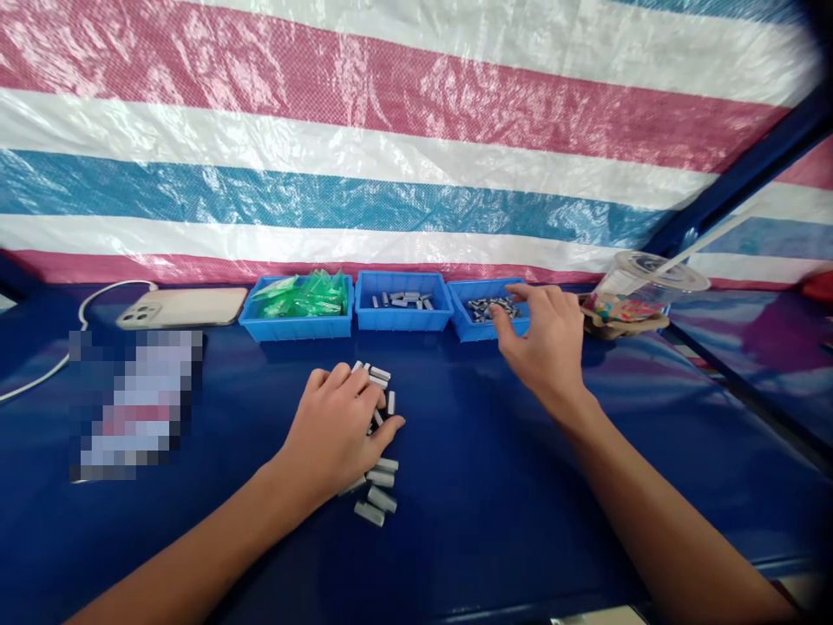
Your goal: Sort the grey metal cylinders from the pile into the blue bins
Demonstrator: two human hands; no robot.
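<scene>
My left hand rests on the table over a pile of short silver metal rods, with its fingers curled around some of them and the thumb off to the right side. Its fingertips are partly hidden. More rods lie loose in front of and behind it. My right hand hovers at the right-hand blue bin, which holds small dark metal parts too small to name. Thumb and index finger are apart there, and nothing shows between them; the other fingers are bent.
A middle blue bin contains several rods. The left blue bin has green plastic packets. At left lie a phone with a white cable and a blurred-out flat device. A cup with straw stands right.
</scene>
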